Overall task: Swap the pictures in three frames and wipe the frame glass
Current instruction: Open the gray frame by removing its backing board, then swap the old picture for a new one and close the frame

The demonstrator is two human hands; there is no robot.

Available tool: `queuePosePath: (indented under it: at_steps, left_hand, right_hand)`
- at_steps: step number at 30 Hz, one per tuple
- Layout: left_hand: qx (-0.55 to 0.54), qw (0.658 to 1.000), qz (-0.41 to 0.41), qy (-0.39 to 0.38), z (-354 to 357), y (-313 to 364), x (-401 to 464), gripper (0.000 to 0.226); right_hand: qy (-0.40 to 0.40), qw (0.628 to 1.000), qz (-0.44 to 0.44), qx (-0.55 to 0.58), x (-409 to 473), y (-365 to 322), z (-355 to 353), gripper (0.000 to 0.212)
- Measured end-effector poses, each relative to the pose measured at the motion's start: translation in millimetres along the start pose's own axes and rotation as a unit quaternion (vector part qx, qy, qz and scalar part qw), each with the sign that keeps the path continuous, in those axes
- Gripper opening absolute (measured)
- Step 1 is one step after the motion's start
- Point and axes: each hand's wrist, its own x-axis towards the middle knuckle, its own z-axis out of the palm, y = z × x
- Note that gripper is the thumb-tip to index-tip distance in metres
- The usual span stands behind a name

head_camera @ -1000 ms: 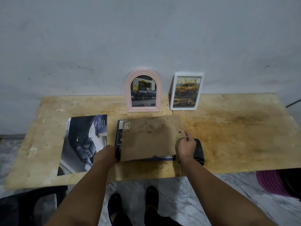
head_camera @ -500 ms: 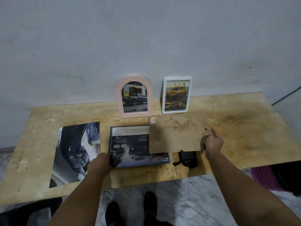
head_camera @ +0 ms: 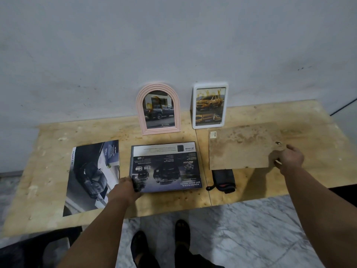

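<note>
The right hand (head_camera: 289,159) pinches the right edge of a stained brown fibreboard backing panel (head_camera: 243,146), its grip closed on it, holding it flat over the plywood bench (head_camera: 318,171) above a black pouch (head_camera: 224,179); the left hand (head_camera: 126,187) grips the lower left corner of a dark rectangular frame with a printed truck picture (head_camera: 166,167); a loose car brochure page (head_camera: 92,175) lies left; a pink arched frame (head_camera: 158,109) and white rounded frame (head_camera: 210,107) lean against the wall.
</note>
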Motion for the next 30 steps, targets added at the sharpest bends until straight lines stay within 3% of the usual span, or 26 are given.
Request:
queuePosePath:
  at_steps: [3,5,7,11,15,17,19,23,30]
  left_hand:
    - [-0.014,1.000,0.003,0.001,0.7,-0.5,-4.6,0.077]
    - [-0.018,1.000,0.008,0.007,0.9,-0.7,-8.0,0.071]
    - [-0.033,0.999,0.008,0.015,1.4,-1.0,-9.9,0.064]
    - [-0.058,0.998,-0.003,0.024,2.3,1.8,-12.1,0.059]
    - [-0.079,0.996,-0.018,0.030,3.6,6.7,-13.1,0.055]
    - [-0.079,0.996,-0.023,0.035,3.5,8.5,-12.3,0.053]
    - [-0.074,0.996,-0.027,0.040,2.9,11.0,-13.2,0.050]
    - [-0.072,0.996,-0.035,0.049,3.0,13.9,-14.9,0.047]
    - [-0.072,0.995,-0.038,0.054,3.2,12.4,-15.5,0.044]
  right_hand:
    - [0.029,0.999,-0.013,-0.006,-4.2,-7.5,-4.2,0.058]
    - [0.072,0.989,-0.058,-0.116,-23.8,-10.0,-0.8,0.060]
    - [0.084,0.952,-0.139,-0.259,-55.7,-6.1,11.1,0.059]
    - [-0.072,0.850,-0.339,-0.396,-119.7,22.0,48.7,0.049]
    - [-0.262,0.718,-0.404,-0.503,-170.4,55.0,99.5,0.044]
    - [-0.309,0.632,-0.437,-0.561,-188.6,71.6,123.4,0.047]
    - [-0.332,0.579,-0.445,-0.596,-198.3,93.1,140.6,0.059]
    - [-0.334,0.533,-0.412,-0.659,-200.9,127.9,156.7,0.096]
    - [-0.330,0.564,-0.369,-0.661,-209.3,132.5,163.4,0.106]
